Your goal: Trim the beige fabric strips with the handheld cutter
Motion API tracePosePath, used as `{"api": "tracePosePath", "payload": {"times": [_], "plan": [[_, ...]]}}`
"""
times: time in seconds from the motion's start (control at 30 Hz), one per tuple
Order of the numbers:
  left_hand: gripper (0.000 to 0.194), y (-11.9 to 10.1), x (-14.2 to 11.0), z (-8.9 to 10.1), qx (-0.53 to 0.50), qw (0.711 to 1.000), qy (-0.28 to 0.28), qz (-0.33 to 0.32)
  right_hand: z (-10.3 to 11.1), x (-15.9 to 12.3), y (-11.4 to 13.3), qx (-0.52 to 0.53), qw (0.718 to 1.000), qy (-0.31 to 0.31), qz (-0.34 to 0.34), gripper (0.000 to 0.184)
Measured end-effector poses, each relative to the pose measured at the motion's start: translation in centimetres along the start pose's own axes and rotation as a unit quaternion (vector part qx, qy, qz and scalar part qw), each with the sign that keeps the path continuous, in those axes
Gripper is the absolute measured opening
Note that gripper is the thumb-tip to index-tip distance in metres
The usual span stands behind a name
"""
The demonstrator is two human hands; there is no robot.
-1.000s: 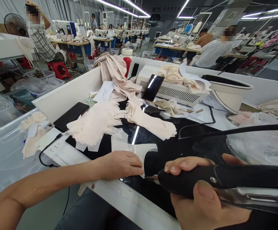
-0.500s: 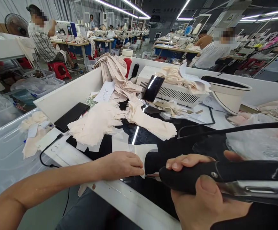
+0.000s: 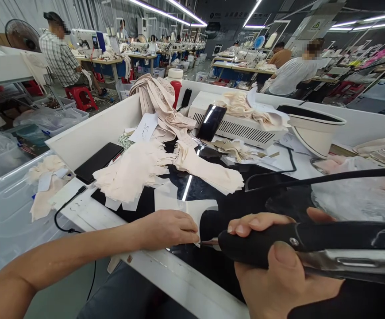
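Observation:
My left hand (image 3: 171, 229) is at the front of the black glassy work surface (image 3: 227, 204), its fingers together and pressing the edge of a thin white fabric piece (image 3: 175, 197). Part of that piece is hidden under the hand. Wrapped in my right hand (image 3: 280, 274) is a black handheld tool (image 3: 259, 243) with a silver metal strip along its side. The tool's narrow metal tip (image 3: 212, 243) touches or nearly touches the fabric edge beside my left fingertips. Just beyond lie a fanned stack of cream fabric pieces (image 3: 132, 173) and a second cream stack (image 3: 209, 168).
A black cable (image 3: 312, 180) crosses the right side. Behind the stacks stand a phone (image 3: 212, 122), a vented white box (image 3: 242, 128) and a cream bin (image 3: 315, 133). A black tablet-like device (image 3: 99, 161) lies left. Several people sit at sewing tables farther off.
The tool and my right hand have shifted very slightly left. My left hand and the fabric stay in place. In the background, the person at left has lowered a raised arm.

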State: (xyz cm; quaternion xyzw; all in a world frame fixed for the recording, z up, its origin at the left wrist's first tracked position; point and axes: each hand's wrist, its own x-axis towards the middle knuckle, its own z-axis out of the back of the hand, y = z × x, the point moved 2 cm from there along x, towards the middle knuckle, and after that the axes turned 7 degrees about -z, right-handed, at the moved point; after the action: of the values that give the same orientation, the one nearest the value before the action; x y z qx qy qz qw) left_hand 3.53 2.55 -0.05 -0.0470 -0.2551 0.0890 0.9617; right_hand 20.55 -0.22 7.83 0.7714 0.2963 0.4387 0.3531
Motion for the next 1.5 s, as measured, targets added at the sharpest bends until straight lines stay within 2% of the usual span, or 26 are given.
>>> {"api": "tracePosePath", "payload": {"times": [0.23,0.4,0.67,0.83,0.97,1.07,1.23,1.37,1.5], "plan": [[0.02,0.1,-0.2,-0.2,-0.006,1.0,-0.002,0.005,-0.4,-0.3,-0.1,-0.003,1.0,-0.001,-0.013,0.047],[0.025,0.1,-0.4,-0.1,-0.001,1.0,-0.031,-0.003,-0.1,-0.6,0.2,-0.014,1.0,0.009,-0.019,0.048],[0.022,-1.2,-1.5,1.3,-0.044,0.999,0.014,-0.026,0.9,-1.3,1.4,-0.022,0.999,0.044,-0.023,0.047],[0.03,-2.2,-2.4,2.0,-0.1,0.994,0.053,-0.005,2.3,1.3,1.1,-0.022,0.999,-0.045,0.02,0.047],[0.031,-2.0,-1.5,2.2,-0.077,0.997,0.027,-0.006,3.4,2.9,-0.1,-0.031,0.996,-0.078,0.028,0.047],[0.03,-1.6,0.1,1.8,-0.03,0.999,0.022,-0.008,3.9,3.1,-0.7,-0.036,0.997,-0.063,0.038,0.047],[0.023,-1.0,2.6,0.0,0.02,0.999,0.001,-0.03,3.8,2.6,-1.2,-0.031,0.998,-0.025,0.05,0.044],[0.014,-0.6,3.4,-1.3,0.044,0.999,0.002,-0.032,3.6,2.2,-1.4,-0.035,0.998,-0.018,0.052,0.041],[0.014,-0.4,3.4,-1.7,0.066,0.997,0.017,-0.03,3.6,2.0,-1.4,-0.041,0.997,-0.015,0.057,0.039]]}}
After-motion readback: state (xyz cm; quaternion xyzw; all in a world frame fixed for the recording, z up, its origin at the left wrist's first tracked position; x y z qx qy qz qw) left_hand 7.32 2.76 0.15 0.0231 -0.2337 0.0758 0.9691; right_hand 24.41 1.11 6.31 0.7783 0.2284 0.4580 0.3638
